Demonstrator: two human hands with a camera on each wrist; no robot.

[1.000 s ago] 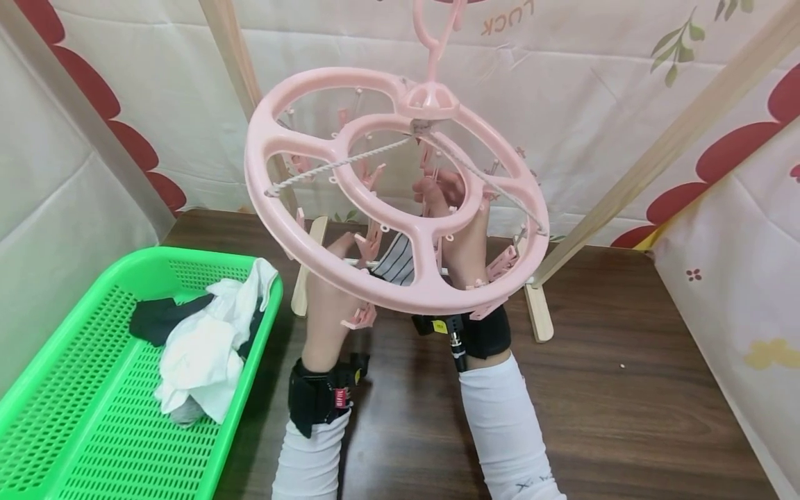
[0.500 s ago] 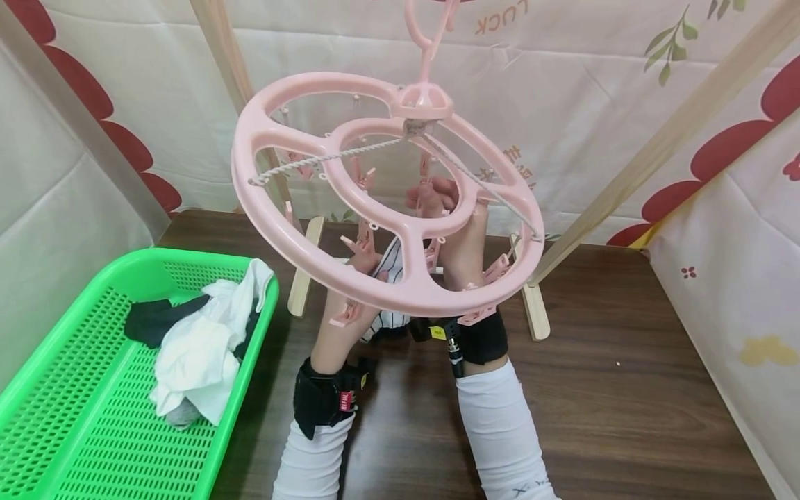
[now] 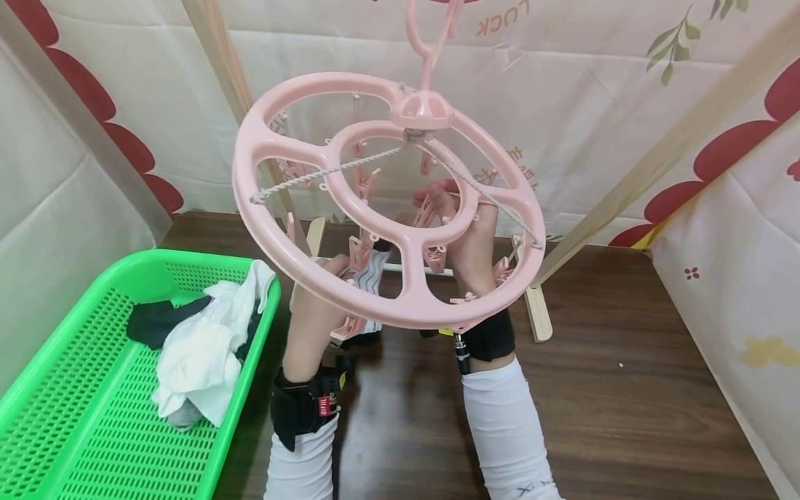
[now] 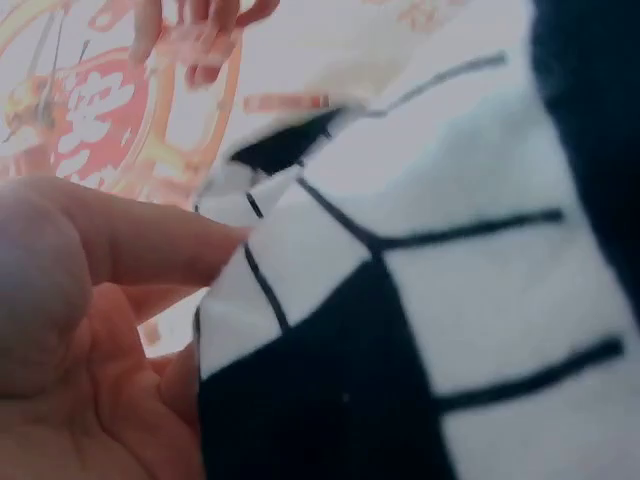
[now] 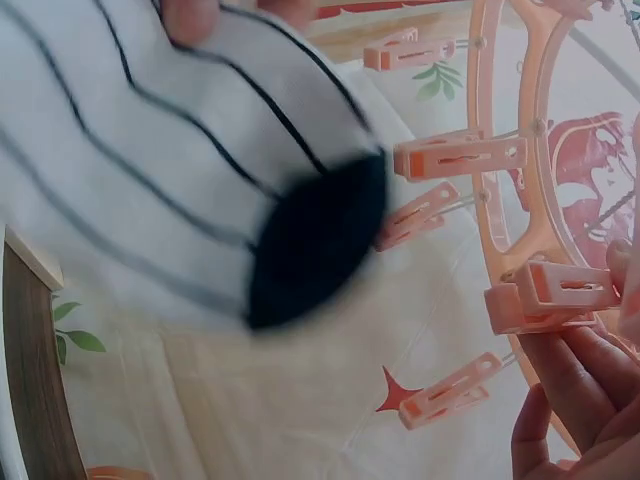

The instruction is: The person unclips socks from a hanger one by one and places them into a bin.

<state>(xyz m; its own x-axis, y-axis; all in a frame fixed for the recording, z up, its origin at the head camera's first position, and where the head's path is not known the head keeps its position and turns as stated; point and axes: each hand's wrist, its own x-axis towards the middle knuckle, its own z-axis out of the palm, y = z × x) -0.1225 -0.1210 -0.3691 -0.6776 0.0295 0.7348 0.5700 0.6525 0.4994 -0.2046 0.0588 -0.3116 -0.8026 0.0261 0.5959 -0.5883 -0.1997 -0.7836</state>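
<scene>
A white sock (image 3: 373, 272) with thin dark stripes and a dark toe hangs below the pink round clip hanger (image 3: 400, 314). My left hand (image 3: 312, 305) pinches the sock's edge between thumb and fingers; the left wrist view gives a close look at the patterned fabric (image 4: 480, 300). Behind the hanger's inner ring my right hand (image 3: 470, 243) holds a pink clothespin (image 5: 562, 292), thumb on one side and fingers on the other. In the right wrist view the sock's dark toe (image 5: 320, 240) is apart from that clothespin. The hanger's ring partly covers both hands in the head view.
To the left stands a green basket (image 3: 244, 378) containing white cloth (image 3: 200, 354) and dark cloth (image 3: 164, 323). Wooden stand posts (image 3: 631, 173) rise on both sides. More pink clothespins (image 5: 450, 395) dangle around the hanger, above a brown tabletop (image 3: 600, 389).
My left hand and the sock first shift right, then move left and turn the sock. My right hand stays by the inner ring, its clothespin now more tilted. The hanger sways slightly.
</scene>
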